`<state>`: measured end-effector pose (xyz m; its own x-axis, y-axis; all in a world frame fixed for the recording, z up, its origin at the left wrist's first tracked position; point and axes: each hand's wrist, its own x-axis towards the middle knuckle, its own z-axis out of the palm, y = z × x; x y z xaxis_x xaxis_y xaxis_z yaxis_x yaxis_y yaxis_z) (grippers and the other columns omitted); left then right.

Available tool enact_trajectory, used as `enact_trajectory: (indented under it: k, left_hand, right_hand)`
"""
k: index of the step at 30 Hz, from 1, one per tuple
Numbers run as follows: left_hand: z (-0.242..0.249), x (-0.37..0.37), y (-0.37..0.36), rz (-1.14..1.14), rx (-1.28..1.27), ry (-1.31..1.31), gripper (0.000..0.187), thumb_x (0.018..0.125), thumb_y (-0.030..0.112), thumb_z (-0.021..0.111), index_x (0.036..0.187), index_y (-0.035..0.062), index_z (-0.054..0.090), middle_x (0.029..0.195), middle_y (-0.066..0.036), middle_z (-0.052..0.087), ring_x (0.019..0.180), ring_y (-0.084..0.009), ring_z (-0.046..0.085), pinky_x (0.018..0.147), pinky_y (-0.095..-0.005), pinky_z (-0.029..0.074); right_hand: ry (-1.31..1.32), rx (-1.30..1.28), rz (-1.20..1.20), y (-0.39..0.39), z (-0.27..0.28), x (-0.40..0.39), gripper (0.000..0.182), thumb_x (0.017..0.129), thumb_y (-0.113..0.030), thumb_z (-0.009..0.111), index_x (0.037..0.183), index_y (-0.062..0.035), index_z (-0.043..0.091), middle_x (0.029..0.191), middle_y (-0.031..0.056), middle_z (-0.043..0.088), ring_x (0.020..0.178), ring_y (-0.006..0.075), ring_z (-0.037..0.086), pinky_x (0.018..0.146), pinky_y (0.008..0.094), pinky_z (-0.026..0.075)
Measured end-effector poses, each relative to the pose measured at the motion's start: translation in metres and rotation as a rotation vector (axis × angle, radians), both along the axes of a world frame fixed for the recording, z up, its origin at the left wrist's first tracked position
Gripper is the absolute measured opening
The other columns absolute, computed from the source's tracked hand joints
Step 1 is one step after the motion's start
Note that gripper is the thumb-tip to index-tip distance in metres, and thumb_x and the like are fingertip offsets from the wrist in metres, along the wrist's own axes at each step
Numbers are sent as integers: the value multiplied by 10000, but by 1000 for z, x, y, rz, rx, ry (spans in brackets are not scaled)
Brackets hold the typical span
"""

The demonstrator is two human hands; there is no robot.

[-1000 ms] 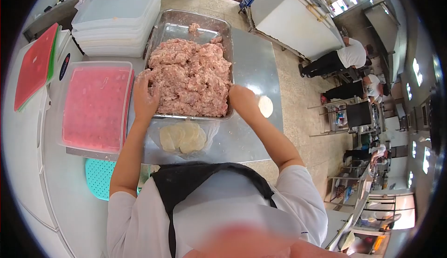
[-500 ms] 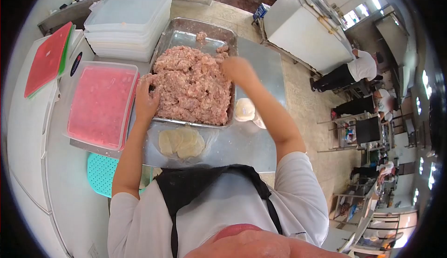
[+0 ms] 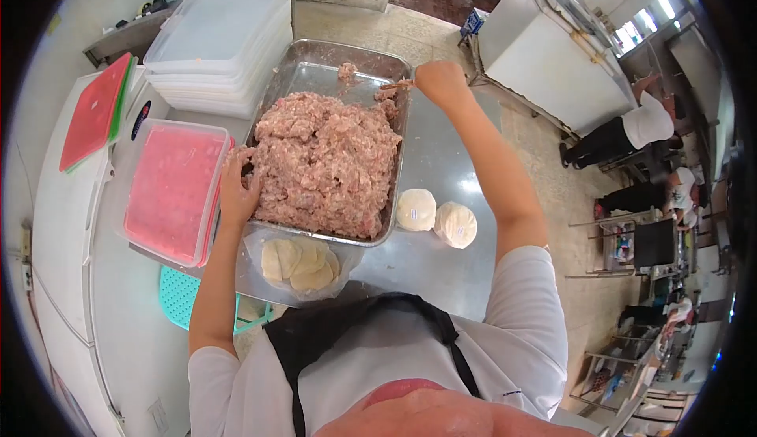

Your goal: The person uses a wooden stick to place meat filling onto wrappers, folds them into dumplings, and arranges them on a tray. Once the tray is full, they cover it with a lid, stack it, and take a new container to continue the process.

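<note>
A large metal tray [image 3: 309, 57] holds a big mound of ground meat [image 3: 327, 165]. My right hand [image 3: 441, 84] is closed over the tray's far right corner, gripping a thin brownish stick-like tool [image 3: 398, 85] whose end points left over the meat. My left hand [image 3: 239, 186] sits at the tray's left edge with fingers curled; what they hold, if anything, is hidden. Right below the tray, round pale dough wrappers [image 3: 300, 263] lie fanned on a plastic bag. Two packed stacks of wrappers, a left stack [image 3: 416, 209] and a right stack [image 3: 456, 225], stand beside the tray's near right corner.
Left of the tray is a lidded plastic box [image 3: 175, 192] with pink contents. Behind it rises a pile of clear containers [image 3: 217, 35]. Red and green boards [image 3: 96, 112] lie far left. A turquoise stool [image 3: 177, 295] is under the table edge. A white freezer [image 3: 544, 58] and people stand at right.
My right hand has moved up and right, from the meat's edge to the tray's far right corner, bringing the tool into sight. The left hand stays at the tray's left edge. The view has shifted slightly.
</note>
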<state>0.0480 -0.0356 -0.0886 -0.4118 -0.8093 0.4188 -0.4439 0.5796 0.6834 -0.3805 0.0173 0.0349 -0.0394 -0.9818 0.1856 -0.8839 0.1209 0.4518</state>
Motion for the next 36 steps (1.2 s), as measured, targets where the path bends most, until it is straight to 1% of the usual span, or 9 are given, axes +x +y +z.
enact_trajectory:
  k: [6, 8, 14, 16, 19, 24, 30, 33, 36]
  left_hand:
    - [-1, 0, 1, -18, -6, -35, 448, 793, 125, 684, 1226, 91, 575, 1249, -152, 584, 1147, -357, 537, 980, -423, 424]
    - [2, -2, -1, -16, -40, -57, 442, 796, 142, 690, 1221, 94, 578, 1247, -148, 585, 1141, -351, 541, 970, -420, 432]
    - [11, -5, 4, -9, 0, -82, 427, 806, 190, 705, 1203, 90, 586, 1245, -142, 587, 1133, -340, 552, 960, -416, 448]
    - [9, -4, 1, -19, 16, -100, 427, 807, 196, 707, 1201, 84, 587, 1246, -145, 586, 1136, -339, 554, 965, -416, 448]
    - [1, -1, -3, -47, -73, -91, 426, 806, 201, 712, 1194, 73, 590, 1243, -156, 584, 1150, -342, 550, 976, -412, 446]
    - [1, -1, -2, -45, -2, -36, 411, 807, 206, 711, 1176, 64, 598, 1245, -169, 579, 1168, -345, 541, 985, -416, 439]
    - [7, -2, -1, -45, -32, -52, 403, 813, 211, 706, 1171, 61, 599, 1240, -168, 578, 1166, -340, 540, 985, -417, 435]
    - [8, -2, 0, -33, -43, -64, 396, 816, 219, 703, 1164, 60, 601, 1241, -166, 579, 1167, -340, 540, 986, -412, 430]
    - [13, -4, 2, -43, 14, -83, 375, 852, 244, 654, 1150, 25, 592, 1240, -169, 580, 1206, -334, 519, 1018, -418, 401]
  right_hand:
    - [-50, 28, -46, -30, -61, -17, 129, 770, -138, 617, 744, -114, 741, 770, 110, 716, 744, 284, 712, 585, 410, 543]
    - [-118, 114, 123, -11, -63, 6, 114, 750, -134, 632, 743, -113, 744, 772, 109, 715, 749, 288, 711, 586, 407, 542]
    - [-72, 354, 307, 57, -5, 44, 152, 767, -164, 626, 676, -76, 711, 698, 122, 690, 657, 285, 696, 537, 401, 532]
    - [-98, 342, 171, 42, 28, 34, 85, 735, -128, 671, 738, -75, 738, 733, 115, 702, 708, 282, 704, 563, 404, 543]
    - [-57, 176, 103, 10, 19, 6, 96, 766, -147, 675, 747, -83, 744, 752, 107, 709, 707, 267, 707, 539, 401, 537]
    - [-53, 221, 172, 24, -69, 50, 86, 750, -146, 675, 733, -100, 745, 709, 78, 705, 670, 240, 700, 515, 380, 524]
    - [-144, 211, 156, 43, -3, 19, 82, 726, -154, 673, 672, -114, 719, 677, 79, 694, 656, 228, 697, 488, 377, 504]
    - [-120, 96, 59, 16, -39, 0, 92, 721, -179, 682, 668, -112, 716, 675, 84, 691, 660, 231, 698, 492, 369, 500]
    - [1, 34, 105, 37, -78, 60, 141, 708, -232, 697, 681, -96, 720, 678, 83, 691, 665, 236, 698, 506, 353, 503]
